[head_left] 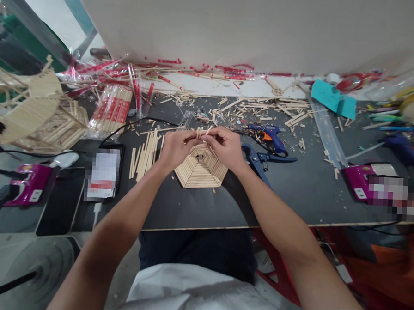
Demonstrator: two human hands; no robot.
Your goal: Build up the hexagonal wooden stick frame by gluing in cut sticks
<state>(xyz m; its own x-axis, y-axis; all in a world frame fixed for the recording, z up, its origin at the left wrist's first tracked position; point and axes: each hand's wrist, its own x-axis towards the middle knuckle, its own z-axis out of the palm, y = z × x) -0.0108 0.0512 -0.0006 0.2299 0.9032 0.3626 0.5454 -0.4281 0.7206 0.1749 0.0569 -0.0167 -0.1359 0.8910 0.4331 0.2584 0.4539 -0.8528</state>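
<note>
A hexagonal panel of wooden sticks (202,173), with a small hole at its middle, lies flat on the dark table. Above its far edge, my left hand (177,146) and my right hand (224,146) meet, fingers pinched round short wooden sticks (200,132) whose tips poke up between them. How the two hands share these sticks is partly hidden by the fingers. Loose long sticks (146,154) lie just left of my left hand. Pruning shears (262,161) and a blue glue gun (271,134) rest to the right of my right hand.
Wrapped stick bundles (111,107) and a stick-built structure (39,114) stand at the left. Phones (103,173) and a purple power strip (30,185) lie nearer. Stick scraps (258,107) litter the back. Another purple strip (358,181) and second glue gun (405,149) are at the right.
</note>
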